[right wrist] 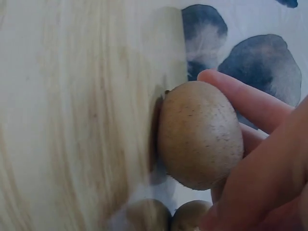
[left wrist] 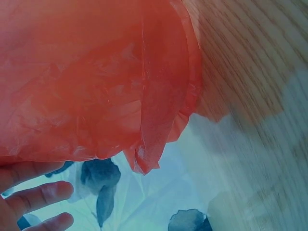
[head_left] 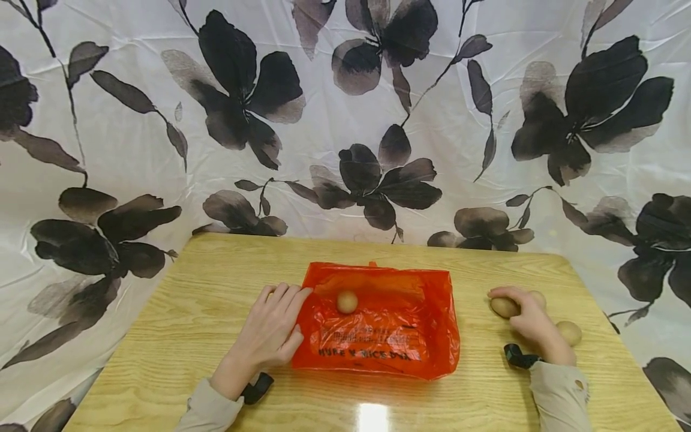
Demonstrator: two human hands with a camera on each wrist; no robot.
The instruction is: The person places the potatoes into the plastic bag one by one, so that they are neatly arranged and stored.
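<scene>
A red plastic bag (head_left: 378, 354) stands with its mouth spread wide on the table, and one kiwi (head_left: 347, 302) lies inside. At the bag's left edge my left hand (head_left: 275, 327) grips the plastic; in the left wrist view several fingertips (left wrist: 60, 191) show beside the red film (left wrist: 96, 96), while the thumb is hidden there. On the right, my right hand (head_left: 531, 324) holds a brown kiwi (right wrist: 199, 137), fingers around its far side and thumb near its lower end. The same kiwi (head_left: 504, 307) is low at the table surface in the head view.
Two more kiwis sit by the right hand, one kiwi (head_left: 538, 298) behind it and another kiwi (head_left: 569, 333) beside the wrist. The wooden table (head_left: 237, 258) ends at a floral cloth (head_left: 345, 120) hanging behind and at the sides.
</scene>
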